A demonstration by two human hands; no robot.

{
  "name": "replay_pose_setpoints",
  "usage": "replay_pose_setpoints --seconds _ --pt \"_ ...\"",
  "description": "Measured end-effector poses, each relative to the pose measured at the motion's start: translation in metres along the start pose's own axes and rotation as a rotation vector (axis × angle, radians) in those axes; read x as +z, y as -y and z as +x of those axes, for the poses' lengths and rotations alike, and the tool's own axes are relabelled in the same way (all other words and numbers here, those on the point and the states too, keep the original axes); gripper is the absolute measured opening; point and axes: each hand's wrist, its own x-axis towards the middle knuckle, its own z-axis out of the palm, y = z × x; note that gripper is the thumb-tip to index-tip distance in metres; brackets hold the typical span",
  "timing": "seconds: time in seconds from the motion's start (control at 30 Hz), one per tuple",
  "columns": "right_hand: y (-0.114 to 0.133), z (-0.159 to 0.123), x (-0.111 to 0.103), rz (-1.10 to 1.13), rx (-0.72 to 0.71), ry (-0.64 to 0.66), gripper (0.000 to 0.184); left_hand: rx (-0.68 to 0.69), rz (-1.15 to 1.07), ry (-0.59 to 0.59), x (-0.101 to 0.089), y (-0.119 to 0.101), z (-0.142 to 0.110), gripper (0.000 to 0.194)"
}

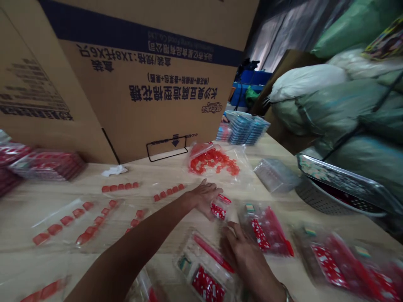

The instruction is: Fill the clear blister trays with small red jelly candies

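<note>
Room: A large printed cardboard carton (pixel 151 96) rises behind the surface, its Chinese lettering upside down in your view. To your right are bulging green woven sacks (pixel 355 121) with a white sack (pixel 307 84) against them, and blue crates (pixel 252 84) show in the gap beyond.

Surface: A pale wood-grain surface (pixel 25 260) runs beneath everything. A grey plastic basket (pixel 317 199) sits toward its right edge, stacked blue packets (pixel 244 128) stand near the carton, and red packs (pixel 47 165) are piled at the far left.

Loose goods: A clear bag of red cubes (pixel 214 161) lies just ahead of your hands. Short rows of red cubes (pixel 119 188) are laid out beyond your left arm.

Right hand: Your right hand (pixel 245 256) is open with its fingers curled downward, holding nothing visible. It is between a clear tray (pixel 201 262) and a blurred red-filled bag (pixel 264 230).

Left hand: Your left hand (pixel 204 199) is reaching forward, fingers spread. A small polka-dot packet (pixel 218 211) lies right against it, but blur hides whether you are gripping it.

Handling: The thin film looks slippery, so light, unhurried fingertip contact seems best around these loose pieces.
</note>
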Motion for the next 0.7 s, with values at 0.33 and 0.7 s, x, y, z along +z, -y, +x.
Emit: replay_pose_setpoints --seconds 0.33,0.7 --pt "0.005 0.011 0.002 -0.067 0.03 -0.005 0.045 -0.414 0.031 -0.32 -0.024 -0.016 -0.088 0.093" --pt "0.026 0.023 -0.018 0.1 -0.052 0.287 0.019 -0.7 -0.055 -0.166 0.024 -0.054 -0.176 0.087"
